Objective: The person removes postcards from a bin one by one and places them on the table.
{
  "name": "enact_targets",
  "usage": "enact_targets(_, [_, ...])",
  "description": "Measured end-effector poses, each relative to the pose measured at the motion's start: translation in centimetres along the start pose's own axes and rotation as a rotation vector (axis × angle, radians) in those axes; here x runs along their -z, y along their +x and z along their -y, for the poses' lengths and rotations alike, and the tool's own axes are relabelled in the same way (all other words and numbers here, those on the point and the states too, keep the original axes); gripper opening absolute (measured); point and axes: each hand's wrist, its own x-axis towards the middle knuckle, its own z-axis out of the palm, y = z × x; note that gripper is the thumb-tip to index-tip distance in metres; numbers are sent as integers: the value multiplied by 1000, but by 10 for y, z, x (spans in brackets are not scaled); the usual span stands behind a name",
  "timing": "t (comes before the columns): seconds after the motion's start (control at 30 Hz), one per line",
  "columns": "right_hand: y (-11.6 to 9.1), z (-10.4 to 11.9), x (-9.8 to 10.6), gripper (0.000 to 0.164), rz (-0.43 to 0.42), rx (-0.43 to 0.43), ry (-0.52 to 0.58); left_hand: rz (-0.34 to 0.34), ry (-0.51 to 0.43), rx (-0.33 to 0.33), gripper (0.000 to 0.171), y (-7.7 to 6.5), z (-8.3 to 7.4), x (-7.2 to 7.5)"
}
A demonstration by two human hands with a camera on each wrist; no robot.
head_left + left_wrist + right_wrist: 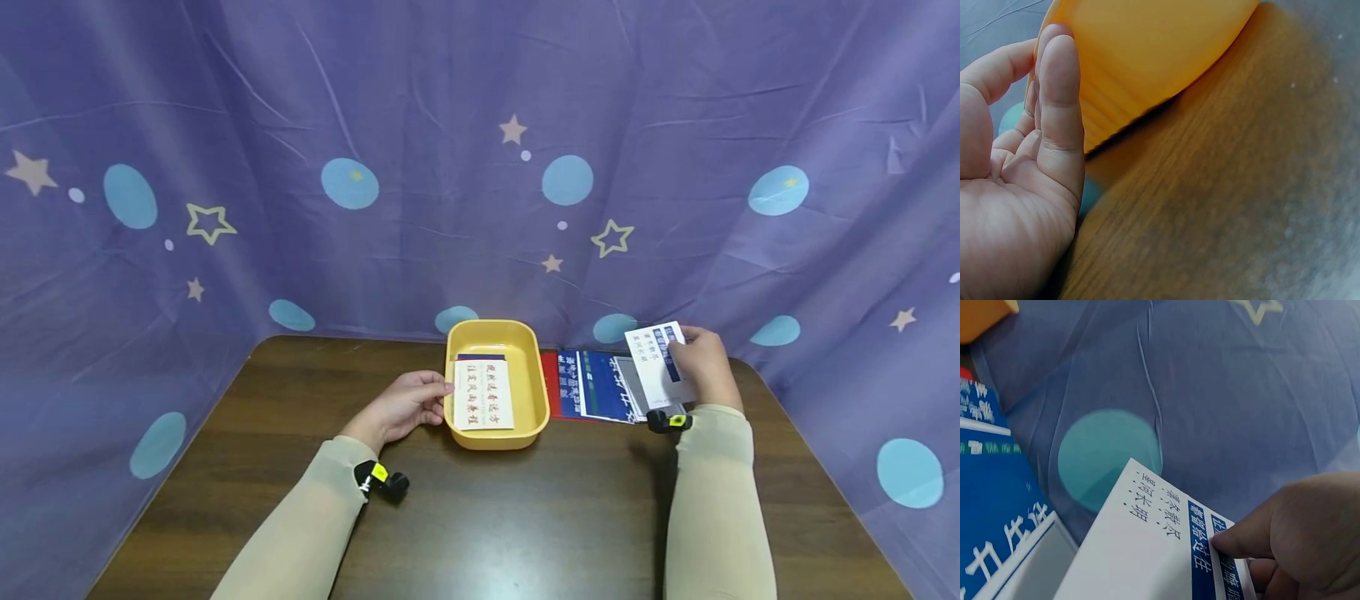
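My right hand (703, 363) pinches a white card (651, 358) with blue bands and printed Chinese characters, thumb on its face. In the right wrist view the card (1141, 550) is raised and tilted. At the left side of a yellow plastic tray (497, 443), my left hand (408, 402) grips the rim between thumb and fingers. Inside the tray lies a white card (483, 396) with red characters, a blue edge showing behind it. To the tray's right, several overlapping cards (600, 387) in red, blue and grey lie in a row, partly under the held card.
The brown wooden table (480, 517) ends at a purple curtain (450, 208) with stars and blue spots, right behind the tray and cards. Black wrist cameras with yellow marks sit on both sleeves.
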Motion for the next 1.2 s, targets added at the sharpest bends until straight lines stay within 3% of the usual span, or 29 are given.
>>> enact_targets(0.17, [6,-16,-8,58,16,-72,1,-10,-6,6,8,0,1,1])
enact_targets(0.37, [14,-32,-19,60,33,-93,-39,-12,-7,7,7,-2,0,1])
enact_targets(0.53, [14,-36,-25,60,47,-114,-57,-2,-6,7,8,-1,-1,2])
enact_targets(0.83, [9,-35,-26,78,139,-152,-84,4,-11,0,8,0,-1,1])
enact_targets(1.0, [4,-35,-28,71,124,-193,-60,8,-11,2,8,0,-1,1])
enact_targets(1.2, [2,-38,-31,60,89,-185,-144,8,-7,0,8,0,-1,0])
